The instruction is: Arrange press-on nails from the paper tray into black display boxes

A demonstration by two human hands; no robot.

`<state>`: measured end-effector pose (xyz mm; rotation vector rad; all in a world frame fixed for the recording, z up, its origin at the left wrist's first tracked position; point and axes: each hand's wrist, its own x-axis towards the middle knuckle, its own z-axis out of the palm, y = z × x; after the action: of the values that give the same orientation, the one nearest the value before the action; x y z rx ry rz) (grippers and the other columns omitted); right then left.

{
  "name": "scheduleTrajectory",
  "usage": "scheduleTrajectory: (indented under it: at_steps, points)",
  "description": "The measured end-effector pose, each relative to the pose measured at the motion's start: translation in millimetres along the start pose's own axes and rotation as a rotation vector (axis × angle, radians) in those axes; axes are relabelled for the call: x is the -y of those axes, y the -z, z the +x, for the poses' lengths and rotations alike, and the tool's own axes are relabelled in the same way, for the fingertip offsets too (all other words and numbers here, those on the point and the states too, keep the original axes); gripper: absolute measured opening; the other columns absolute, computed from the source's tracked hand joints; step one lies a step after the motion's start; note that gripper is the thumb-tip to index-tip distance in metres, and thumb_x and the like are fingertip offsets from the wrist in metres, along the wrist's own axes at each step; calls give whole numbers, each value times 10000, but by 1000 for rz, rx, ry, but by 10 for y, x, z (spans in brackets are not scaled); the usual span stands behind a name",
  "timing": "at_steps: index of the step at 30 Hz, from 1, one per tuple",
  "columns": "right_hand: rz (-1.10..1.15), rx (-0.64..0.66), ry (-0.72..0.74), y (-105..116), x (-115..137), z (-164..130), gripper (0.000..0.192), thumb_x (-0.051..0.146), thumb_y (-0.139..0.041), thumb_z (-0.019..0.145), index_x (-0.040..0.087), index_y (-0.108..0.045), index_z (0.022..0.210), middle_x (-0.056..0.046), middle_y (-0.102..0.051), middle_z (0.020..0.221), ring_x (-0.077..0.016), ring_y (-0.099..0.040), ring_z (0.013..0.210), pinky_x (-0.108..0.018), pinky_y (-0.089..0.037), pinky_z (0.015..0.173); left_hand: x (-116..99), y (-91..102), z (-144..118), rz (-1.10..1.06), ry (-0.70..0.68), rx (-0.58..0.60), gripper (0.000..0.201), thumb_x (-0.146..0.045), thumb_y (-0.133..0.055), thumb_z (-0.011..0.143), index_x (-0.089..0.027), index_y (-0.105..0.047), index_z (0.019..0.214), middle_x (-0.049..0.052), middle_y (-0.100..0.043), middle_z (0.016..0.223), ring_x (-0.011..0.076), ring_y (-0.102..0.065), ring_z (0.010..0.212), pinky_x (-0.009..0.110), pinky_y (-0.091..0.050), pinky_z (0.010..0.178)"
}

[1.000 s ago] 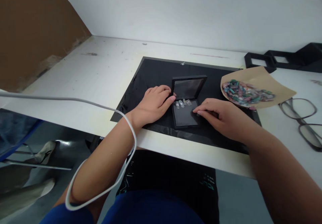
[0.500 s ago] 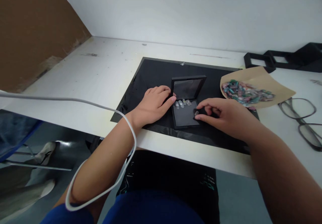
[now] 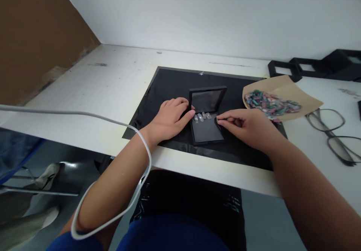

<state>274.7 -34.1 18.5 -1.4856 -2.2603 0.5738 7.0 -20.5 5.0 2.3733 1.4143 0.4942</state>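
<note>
A hinged black case (image 3: 208, 132) lies on a black mat (image 3: 169, 79) with its lid (image 3: 208, 99) raised. Along the case's back edge sits a row of several small, shiny, clear pieces (image 3: 200, 116). My left hand (image 3: 170, 120) grips the left side of the case, thumb at the inner edge and fingers partly hidden behind the lid. At the case's right back corner, the thumb and forefinger of my right hand (image 3: 244, 125) pinch a small piece (image 3: 217, 119), mostly covered by the fingertips.
Right of the case, a brown paper sheet (image 3: 306, 99) holds a heap of colourful shiny pieces (image 3: 270, 104). Glasses (image 3: 327, 133) and black frames (image 3: 284, 69) lie farther right. A white cable (image 3: 113, 119) loops around my left forearm. Another person's shoes (image 3: 49, 175) show below the table's left side.
My right hand has moved up and inward, bringing the pinched piece from the case's right side to the end of the row. My left hand keeps its hold.
</note>
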Motion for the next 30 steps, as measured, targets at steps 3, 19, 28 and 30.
scheduleTrajectory:
  at_steps: [3, 19, 28, 30]
  points:
    - [61, -15, 26, -19, -31, 18, 207, 366, -671, 894, 241, -813, 979, -22, -771, 800, -169, -608, 633, -306, -435, 592, -7, -1, 0, -1, 1, -6, 412, -447, -336, 1061, -222, -660, 1182, 66, -635, 1290, 259, -572, 1224, 489, -373, 1103]
    - [148, -95, 72, -150, -35, 112, 250, 338, -668, 903, 209, -839, 1032, -3, -696, 606, -128, -461, 509, -283, -362, 540, 35, 49, 10, -78, -30, -36, 390, -464, -375, 1055, -212, -670, 1096, 38, -707, 1198, 230, -643, 1121, 414, -438, 1065]
    - [119, -109, 45, -164, -11, 114, 263, 347, -643, 916, 216, -831, 1045, 8, -637, 575, -135, -467, 510, -289, -353, 545, 27, 0, 27, -64, 6, -67, 383, -436, -377, 1047, -192, -624, 1206, 71, -701, 1191, 259, -644, 1124, 450, -441, 1055]
    - [95, -109, 40, -167, 8, 111, 289, 341, -616, 928, 215, -814, 1097, 5, -635, 589, -142, -479, 517, -292, -359, 556, 36, -15, 24, -63, 20, -80, 399, -426, -403, 1034, -177, -558, 1304, 86, -694, 1189, 259, -649, 1092, 451, -457, 1026]
